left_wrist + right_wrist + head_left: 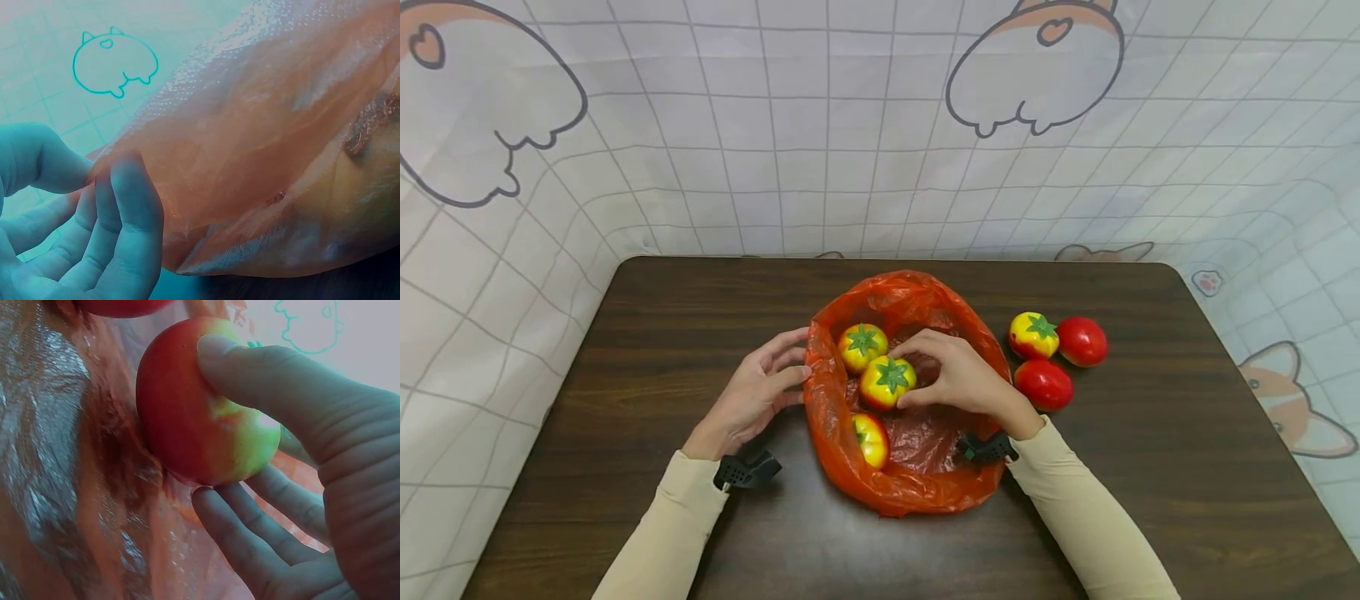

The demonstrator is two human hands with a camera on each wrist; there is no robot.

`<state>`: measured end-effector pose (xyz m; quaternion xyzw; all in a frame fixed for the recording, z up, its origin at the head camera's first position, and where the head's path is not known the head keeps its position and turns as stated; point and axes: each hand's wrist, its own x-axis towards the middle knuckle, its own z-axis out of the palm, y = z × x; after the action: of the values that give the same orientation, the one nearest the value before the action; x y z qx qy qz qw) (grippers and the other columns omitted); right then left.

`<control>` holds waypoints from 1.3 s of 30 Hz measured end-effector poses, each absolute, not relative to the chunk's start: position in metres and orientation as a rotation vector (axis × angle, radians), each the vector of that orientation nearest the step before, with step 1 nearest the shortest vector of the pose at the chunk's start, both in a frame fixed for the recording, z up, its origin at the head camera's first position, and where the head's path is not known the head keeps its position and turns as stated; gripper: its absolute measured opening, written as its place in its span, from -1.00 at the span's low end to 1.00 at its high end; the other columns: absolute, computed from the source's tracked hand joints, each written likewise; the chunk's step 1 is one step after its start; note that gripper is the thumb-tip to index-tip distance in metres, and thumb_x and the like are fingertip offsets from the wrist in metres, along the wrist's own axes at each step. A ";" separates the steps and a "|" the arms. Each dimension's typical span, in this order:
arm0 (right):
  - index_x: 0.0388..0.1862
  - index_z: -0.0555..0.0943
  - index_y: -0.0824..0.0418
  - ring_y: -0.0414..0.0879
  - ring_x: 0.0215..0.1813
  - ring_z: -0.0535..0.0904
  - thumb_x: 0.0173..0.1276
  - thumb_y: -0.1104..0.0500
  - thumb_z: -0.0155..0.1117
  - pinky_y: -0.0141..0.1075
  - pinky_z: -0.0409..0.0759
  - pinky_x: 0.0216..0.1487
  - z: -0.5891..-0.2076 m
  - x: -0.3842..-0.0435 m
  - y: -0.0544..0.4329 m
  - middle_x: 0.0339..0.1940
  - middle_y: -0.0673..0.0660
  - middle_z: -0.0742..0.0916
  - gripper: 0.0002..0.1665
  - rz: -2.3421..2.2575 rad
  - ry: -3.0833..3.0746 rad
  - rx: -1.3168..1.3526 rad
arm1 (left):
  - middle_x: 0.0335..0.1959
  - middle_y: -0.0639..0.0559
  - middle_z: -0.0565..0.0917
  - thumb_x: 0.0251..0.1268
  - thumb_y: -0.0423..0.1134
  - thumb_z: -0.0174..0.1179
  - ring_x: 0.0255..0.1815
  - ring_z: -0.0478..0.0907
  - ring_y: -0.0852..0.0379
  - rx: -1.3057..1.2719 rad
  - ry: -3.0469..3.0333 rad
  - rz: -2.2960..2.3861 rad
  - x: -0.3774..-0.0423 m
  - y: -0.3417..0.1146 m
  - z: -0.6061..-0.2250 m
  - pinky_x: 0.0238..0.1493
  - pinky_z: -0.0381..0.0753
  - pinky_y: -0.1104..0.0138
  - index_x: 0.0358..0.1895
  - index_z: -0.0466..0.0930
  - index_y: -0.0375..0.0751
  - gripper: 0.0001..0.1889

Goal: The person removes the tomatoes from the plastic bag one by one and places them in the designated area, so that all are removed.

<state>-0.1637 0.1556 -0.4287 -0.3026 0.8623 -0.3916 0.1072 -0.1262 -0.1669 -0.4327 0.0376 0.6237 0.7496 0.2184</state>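
A red plastic bag stands wide-mouthed on the table. My left hand is at its left rim; in the left wrist view the thumb and fingers pinch the thin plastic edge. Inside the bag, my right hand holds a yellow-and-red toy tomato with a green star-shaped top, thumb on one side and fingers on the other. The right wrist view shows the same tomato in this grip. Two more toy tomatoes lie in the bag, one behind and one nearer.
To the right of the bag, three more toy tomatoes sit close together: a yellow-topped one and two showing red. The dark wooden table reaches back to a white gridded curtain with cartoon dogs.
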 end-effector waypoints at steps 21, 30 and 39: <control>0.19 0.67 -0.04 -0.04 0.14 0.66 0.04 -0.03 0.72 -0.01 0.76 0.19 -0.404 -0.158 0.193 0.12 0.00 0.71 -0.31 -1.189 2.633 -0.823 | 0.15 0.07 0.60 0.54 -0.31 0.17 0.07 0.67 0.18 0.133 1.732 2.055 -0.127 -0.163 -0.434 0.05 0.80 0.27 0.61 0.16 -0.05 -0.33; 0.21 0.66 -0.02 -0.02 0.16 0.66 0.02 -0.02 0.73 -0.02 0.76 0.19 -0.394 -0.154 0.212 0.18 0.02 0.69 -0.27 -1.176 2.693 -0.743 | 0.13 0.09 0.61 0.53 -0.31 0.18 0.07 0.68 0.20 0.135 1.717 2.071 -0.125 -0.164 -0.435 0.05 0.80 0.27 0.62 0.14 -0.07 -0.32; 0.20 0.66 0.05 -0.03 0.16 0.64 0.05 0.05 0.72 -0.01 0.74 0.22 -0.384 -0.150 0.235 0.13 0.05 0.67 -0.30 -1.268 2.687 -0.700 | 0.13 0.13 0.63 0.53 -0.32 0.18 0.05 0.69 0.22 0.138 1.732 2.073 -0.124 -0.165 -0.434 0.05 0.80 0.27 0.62 0.14 -0.10 -0.32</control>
<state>-0.1502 0.2350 -0.3843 -0.2290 0.8794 -0.4149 0.0446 -0.1240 -0.1652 -0.4344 0.0499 0.6252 0.7482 0.2164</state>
